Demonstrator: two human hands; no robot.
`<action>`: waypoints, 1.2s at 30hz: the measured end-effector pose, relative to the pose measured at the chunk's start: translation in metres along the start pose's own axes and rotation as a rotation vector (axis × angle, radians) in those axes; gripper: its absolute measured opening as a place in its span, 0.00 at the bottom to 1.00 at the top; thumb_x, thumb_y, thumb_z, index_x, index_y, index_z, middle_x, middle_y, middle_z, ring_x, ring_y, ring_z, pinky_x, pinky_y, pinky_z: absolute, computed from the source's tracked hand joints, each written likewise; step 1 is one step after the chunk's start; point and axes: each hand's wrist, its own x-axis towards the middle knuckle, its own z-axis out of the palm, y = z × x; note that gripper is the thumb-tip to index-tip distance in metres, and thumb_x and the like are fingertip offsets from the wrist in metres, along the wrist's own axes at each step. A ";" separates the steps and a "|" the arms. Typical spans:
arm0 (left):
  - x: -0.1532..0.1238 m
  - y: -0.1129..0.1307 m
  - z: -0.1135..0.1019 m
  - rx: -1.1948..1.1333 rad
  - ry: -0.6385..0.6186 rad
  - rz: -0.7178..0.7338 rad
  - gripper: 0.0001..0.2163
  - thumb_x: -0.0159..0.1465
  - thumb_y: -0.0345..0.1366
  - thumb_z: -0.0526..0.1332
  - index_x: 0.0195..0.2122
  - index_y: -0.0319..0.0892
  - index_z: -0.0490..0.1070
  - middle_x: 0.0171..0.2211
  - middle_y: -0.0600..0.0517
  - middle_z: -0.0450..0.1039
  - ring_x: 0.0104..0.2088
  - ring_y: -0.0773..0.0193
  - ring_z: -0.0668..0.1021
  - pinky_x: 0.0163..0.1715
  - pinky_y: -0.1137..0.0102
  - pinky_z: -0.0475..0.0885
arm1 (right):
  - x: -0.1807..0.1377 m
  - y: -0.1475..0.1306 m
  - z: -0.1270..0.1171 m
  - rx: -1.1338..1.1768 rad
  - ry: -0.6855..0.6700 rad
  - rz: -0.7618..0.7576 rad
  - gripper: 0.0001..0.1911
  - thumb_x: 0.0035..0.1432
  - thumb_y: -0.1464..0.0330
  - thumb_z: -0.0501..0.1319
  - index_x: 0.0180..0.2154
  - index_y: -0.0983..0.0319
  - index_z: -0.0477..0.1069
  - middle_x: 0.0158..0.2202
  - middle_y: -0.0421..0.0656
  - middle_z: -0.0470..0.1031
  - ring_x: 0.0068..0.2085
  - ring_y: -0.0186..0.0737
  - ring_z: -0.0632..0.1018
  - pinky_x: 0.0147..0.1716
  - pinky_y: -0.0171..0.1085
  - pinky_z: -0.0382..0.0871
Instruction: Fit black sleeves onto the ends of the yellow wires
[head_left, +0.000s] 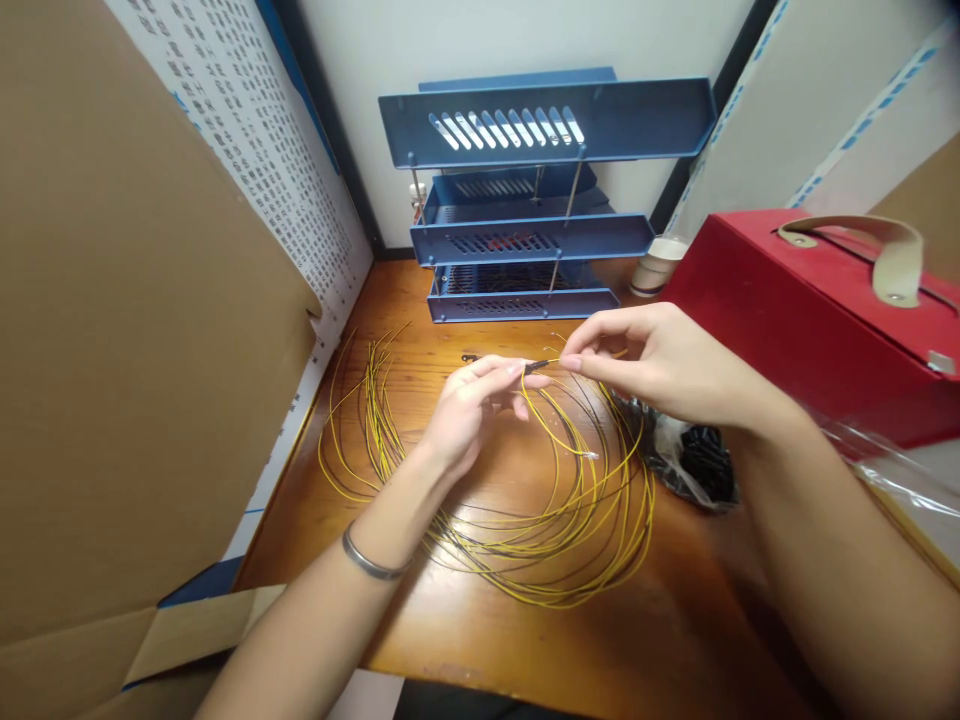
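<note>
Head view: one slim black connector (535,367) sits between the two hands, raised above the coil, with one yellow wire (554,361) meeting its right end. Left hand (474,405): grip clenched on the connector, thumb against fingers. Right hand (652,355): grip pinching the yellow wire between thumb and forefinger, just beside the connector. One metal bracelet (367,562) on the left wrist.

Below the hands, one loose coil of yellow and black wires (382,445) lies on the desk (442,650); strands overlap, count not possible. One small black piece (469,357) lies just beyond the left hand. One clear plastic bag (670,440) rests at the right of the coil, black contents, number not readable.

Farther out: one blue rack (637,120), three tiers, at the back; one paper cup (660,265) near its right end; one red case (795,330) at right, one beige handle (862,232) on top. One large cardboard panel (150,300) stands at left.
</note>
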 end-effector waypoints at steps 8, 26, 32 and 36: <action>0.001 0.001 0.002 -0.009 0.010 0.012 0.08 0.56 0.38 0.72 0.33 0.39 0.80 0.32 0.48 0.83 0.23 0.71 0.76 0.26 0.74 0.70 | 0.000 -0.002 0.005 0.008 -0.020 -0.009 0.11 0.58 0.60 0.65 0.32 0.61 0.78 0.27 0.41 0.77 0.27 0.36 0.73 0.25 0.36 0.66; -0.001 0.017 0.003 0.047 0.034 0.121 0.08 0.53 0.37 0.72 0.32 0.41 0.81 0.29 0.49 0.82 0.24 0.71 0.74 0.26 0.73 0.68 | 0.001 -0.004 0.008 0.006 0.061 -0.070 0.09 0.58 0.62 0.65 0.31 0.61 0.78 0.28 0.42 0.77 0.28 0.36 0.74 0.28 0.35 0.66; 0.000 0.016 0.001 0.049 0.044 0.114 0.07 0.54 0.37 0.72 0.32 0.41 0.81 0.29 0.50 0.81 0.24 0.71 0.73 0.25 0.73 0.68 | 0.002 -0.004 0.006 0.041 0.120 -0.090 0.08 0.57 0.63 0.66 0.32 0.61 0.78 0.30 0.41 0.78 0.30 0.36 0.73 0.28 0.36 0.65; 0.000 0.014 0.000 0.026 0.013 0.118 0.07 0.56 0.37 0.71 0.34 0.41 0.80 0.30 0.51 0.82 0.24 0.72 0.73 0.25 0.75 0.67 | 0.002 -0.005 0.008 0.034 0.141 -0.103 0.09 0.58 0.62 0.65 0.32 0.61 0.79 0.30 0.41 0.77 0.30 0.37 0.73 0.29 0.37 0.65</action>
